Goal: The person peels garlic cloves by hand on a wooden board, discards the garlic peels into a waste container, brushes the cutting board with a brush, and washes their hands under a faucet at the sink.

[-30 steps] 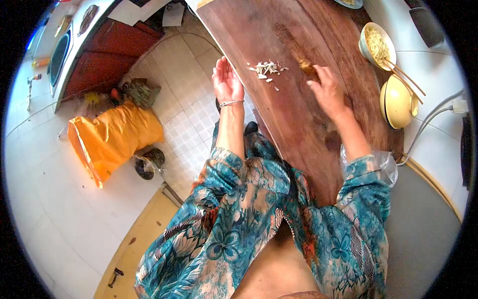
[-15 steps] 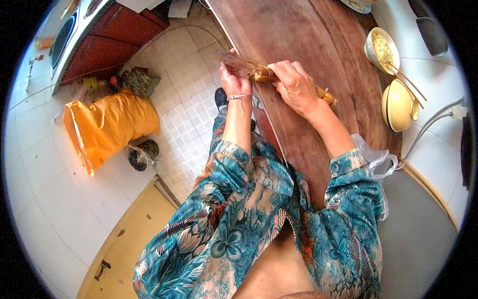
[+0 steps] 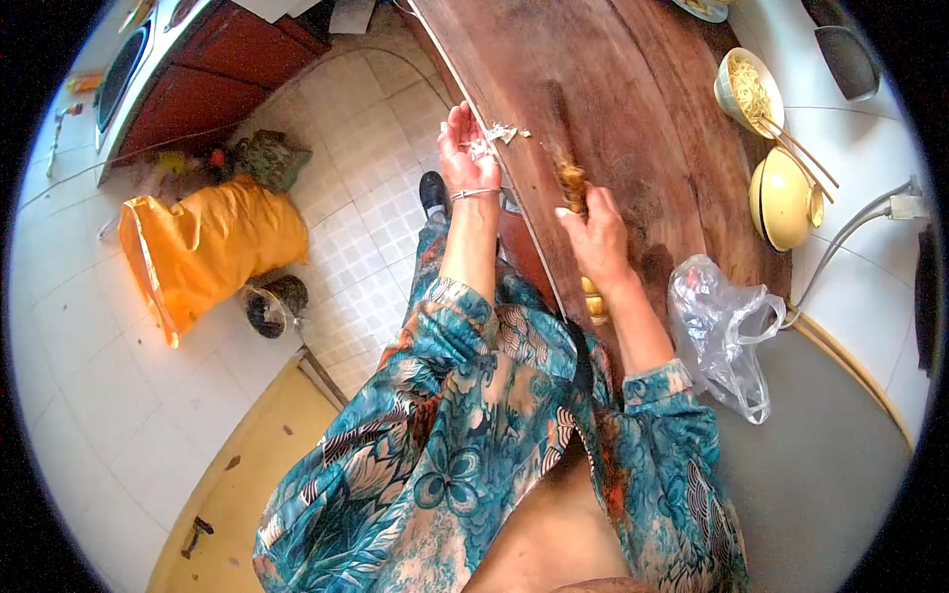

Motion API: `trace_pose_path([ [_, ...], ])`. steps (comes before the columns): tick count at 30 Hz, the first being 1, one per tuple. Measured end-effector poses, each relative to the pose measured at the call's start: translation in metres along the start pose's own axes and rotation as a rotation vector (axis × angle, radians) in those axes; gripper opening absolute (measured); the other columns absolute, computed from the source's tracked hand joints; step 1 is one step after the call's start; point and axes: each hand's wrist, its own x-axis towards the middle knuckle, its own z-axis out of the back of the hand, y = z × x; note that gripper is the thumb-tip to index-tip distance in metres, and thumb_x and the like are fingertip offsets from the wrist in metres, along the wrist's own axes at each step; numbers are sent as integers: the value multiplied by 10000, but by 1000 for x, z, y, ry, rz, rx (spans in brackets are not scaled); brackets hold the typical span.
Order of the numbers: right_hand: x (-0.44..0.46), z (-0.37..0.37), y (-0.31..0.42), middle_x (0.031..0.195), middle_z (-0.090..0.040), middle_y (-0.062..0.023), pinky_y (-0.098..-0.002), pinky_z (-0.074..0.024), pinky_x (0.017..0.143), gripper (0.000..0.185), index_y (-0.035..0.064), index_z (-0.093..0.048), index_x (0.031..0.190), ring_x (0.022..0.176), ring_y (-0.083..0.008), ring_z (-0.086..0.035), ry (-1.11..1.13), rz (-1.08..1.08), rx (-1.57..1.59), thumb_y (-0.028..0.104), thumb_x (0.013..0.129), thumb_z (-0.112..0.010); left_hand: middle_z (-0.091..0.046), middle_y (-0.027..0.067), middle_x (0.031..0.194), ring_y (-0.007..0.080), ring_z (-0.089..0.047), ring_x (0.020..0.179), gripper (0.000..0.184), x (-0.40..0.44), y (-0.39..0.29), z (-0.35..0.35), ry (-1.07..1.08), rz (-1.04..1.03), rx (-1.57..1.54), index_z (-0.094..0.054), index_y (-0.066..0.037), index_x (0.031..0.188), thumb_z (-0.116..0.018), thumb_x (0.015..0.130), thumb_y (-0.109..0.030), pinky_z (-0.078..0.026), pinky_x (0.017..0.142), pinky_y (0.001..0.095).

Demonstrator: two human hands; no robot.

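Note:
My right hand [image 3: 601, 235] is closed around a small hand broom [image 3: 572, 180] above the wooden tabletop. Its dark bristles, smeared by motion, point toward the far end of the table, and the yellow bound handle comes out below my wrist. At the table's left edge my left hand [image 3: 467, 163] is held palm up and slightly cupped, fingers extended. Small white scraps [image 3: 503, 131] lie on the edge beside its fingers, and a few pale bits seem to rest in the palm.
A bowl of noodles [image 3: 748, 91] with chopsticks [image 3: 803, 155] and a yellow bowl [image 3: 779, 203] stand along the wall at right. A clear plastic bag [image 3: 714, 321] lies near my right forearm. On the floor at left are an orange sack [image 3: 213, 247] and a dark container [image 3: 279, 304].
The broom has moved right from above my left hand and turned, its bristles now pointing away from me. White scraps now show at the table edge. My left hand has barely moved.

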Motion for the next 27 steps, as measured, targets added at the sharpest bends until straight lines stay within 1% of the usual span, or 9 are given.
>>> trace_pose_path([
  [7,16,-31,33,955,-534,-234,-434,-446,763,349,-58,-503,1015,895,-409,-532,103,73,116,148,749,-594,-610,113,1050,223,-558,1001,313,-1,-6,-7,-28,80,20,-597,-27,983,-422,921,-279,-413,943,368],
  [13,19,-3,37,942,-547,-226,-426,-442,754,301,-42,-529,959,861,-393,-544,-37,109,161,155,748,-617,-620,113,1029,240,-554,998,329,4,-5,-4,30,90,-142,-611,-28,943,-395,925,-275,-409,943,383],
  [16,35,28,-7,814,-576,-169,-386,-434,686,248,-2,-542,871,753,-280,-555,-109,-220,180,189,762,-657,-617,118,1038,252,-545,1005,319,7,-2,0,6,90,-118,-609,-28,945,-407,920,-273,-404,945,403],
  [17,43,36,-31,706,-579,-51,-294,-433,575,215,13,-570,896,596,-135,-498,-207,-217,137,172,773,-647,-614,118,1041,251,-537,1017,314,8,-1,3,39,82,-115,-610,-35,942,-411,917,-277,-403,946,404],
  [18,50,52,-36,793,-588,-156,-387,-439,674,237,0,-552,866,724,-274,-561,-166,-343,127,189,764,-651,-613,118,1042,252,-535,1019,315,6,-1,2,18,79,-106,-611,-35,942,-412,915,-278,-403,946,404],
  [22,55,23,-51,816,-569,-197,-419,-436,685,270,-4,-549,882,771,-356,-555,-93,-174,34,222,765,-641,-612,120,1038,253,-533,1023,315,9,-1,3,15,65,-81,-610,-37,943,-417,912,-283,-403,946,404],
  [23,47,7,-39,817,-554,-154,-386,-432,647,269,3,-516,859,717,-289,-541,-123,-25,-93,220,769,-647,-612,120,1036,254,-532,1023,315,10,-1,5,27,66,-72,-610,-37,944,-418,912,-285,-403,946,403],
  [25,34,-13,-3,933,-542,-205,-424,-451,725,327,-16,-524,981,861,-380,-548,-14,83,-105,211,771,-628,-612,120,1034,255,-537,1015,317,10,-3,2,32,81,-76,-609,-39,947,-421,910,-292,-403,945,400],
  [27,23,-26,18,976,-538,-210,-406,-452,768,386,-43,-508,1066,901,-379,-545,84,114,-41,183,768,-605,-611,125,1040,235,-535,1025,314,7,-6,2,54,108,-79,-587,-26,977,-405,932,-278,-397,963,378],
])
